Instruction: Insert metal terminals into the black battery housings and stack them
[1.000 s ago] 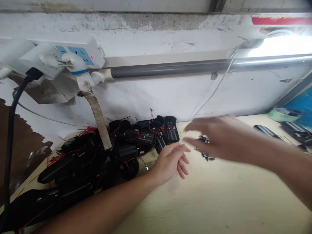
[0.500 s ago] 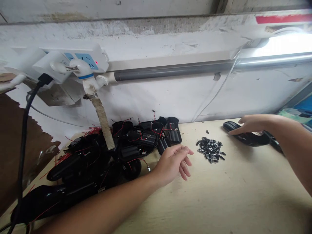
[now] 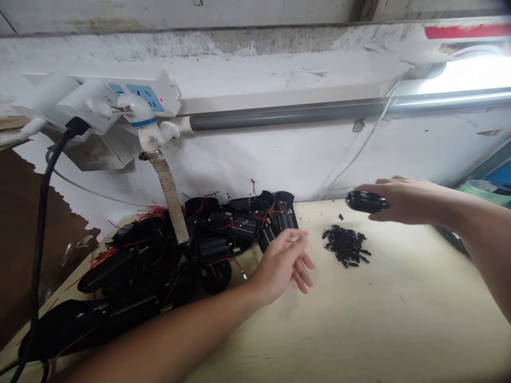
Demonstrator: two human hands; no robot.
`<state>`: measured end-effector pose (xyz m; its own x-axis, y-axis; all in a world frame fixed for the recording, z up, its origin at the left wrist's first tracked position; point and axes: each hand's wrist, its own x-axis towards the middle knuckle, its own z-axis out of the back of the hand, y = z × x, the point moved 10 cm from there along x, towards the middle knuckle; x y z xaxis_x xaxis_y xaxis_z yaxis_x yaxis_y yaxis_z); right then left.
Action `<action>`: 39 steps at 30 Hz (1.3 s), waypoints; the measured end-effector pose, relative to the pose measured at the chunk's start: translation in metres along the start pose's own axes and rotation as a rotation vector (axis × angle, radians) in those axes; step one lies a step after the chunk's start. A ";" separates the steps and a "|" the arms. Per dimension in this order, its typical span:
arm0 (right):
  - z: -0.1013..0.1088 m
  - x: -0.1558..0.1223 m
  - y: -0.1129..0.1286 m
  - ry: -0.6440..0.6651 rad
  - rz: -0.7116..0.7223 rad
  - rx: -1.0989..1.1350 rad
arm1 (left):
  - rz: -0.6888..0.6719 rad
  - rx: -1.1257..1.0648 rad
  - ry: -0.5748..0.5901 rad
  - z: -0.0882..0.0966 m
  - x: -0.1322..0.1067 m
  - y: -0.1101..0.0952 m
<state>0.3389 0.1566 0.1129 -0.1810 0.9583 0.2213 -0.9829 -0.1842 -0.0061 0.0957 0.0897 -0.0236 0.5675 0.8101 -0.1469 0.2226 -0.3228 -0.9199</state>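
My right hand (image 3: 403, 199) grips a black plastic housing (image 3: 365, 201) above the right part of the table; the hand covers most of it. Empty, with its fingers loosely spread, my left hand (image 3: 285, 263) hovers at the table's middle. Just left of it lies a heap of black plastic housings (image 3: 215, 246) with battery-like compartments and thin red wires. Between my two hands sits a small pile of black plastic pieces (image 3: 345, 244). Another black housing (image 3: 451, 238) rests under my right forearm, partly hidden.
A ribbed hose (image 3: 170, 194) drops from a white pipe fitting into the heap. On the wall are a power strip (image 3: 147, 98) with plugs, a black cable (image 3: 42, 213) and a grey pipe (image 3: 279, 118). Brown torn board (image 3: 35, 223) stands at the left.
My right hand has lifted the black housing off the table and turned it, moving it left and up. My left hand has stayed nearly in place.
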 end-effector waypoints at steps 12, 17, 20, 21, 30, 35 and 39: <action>0.008 -0.092 0.226 -0.045 0.852 0.079 | -0.045 -0.458 -0.024 0.006 -0.002 -0.016; 0.024 -0.082 0.204 -0.022 0.815 0.218 | -0.047 -0.430 -0.036 0.007 0.000 -0.014; 0.062 -0.073 0.185 -0.214 0.735 0.392 | -0.035 -0.409 -0.083 0.011 0.001 -0.010; 0.074 -0.068 0.174 -0.299 0.667 0.437 | -0.021 -0.402 -0.103 0.012 0.000 -0.008; -0.014 -0.023 0.128 0.142 0.291 0.103 | 0.078 -0.177 -0.219 0.012 -0.012 -0.006; -0.053 -0.018 0.106 0.319 0.234 -0.051 | 0.004 -0.105 -0.315 0.021 -0.014 -0.012; -0.061 -0.010 0.088 0.305 0.204 -0.058 | 0.009 -0.088 -0.332 0.023 -0.012 -0.010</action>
<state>0.2525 0.1440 0.0504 -0.3668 0.9258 -0.0913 -0.9243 -0.3739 -0.0773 0.0681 0.0945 -0.0214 0.2840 0.9175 -0.2785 0.2944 -0.3599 -0.8853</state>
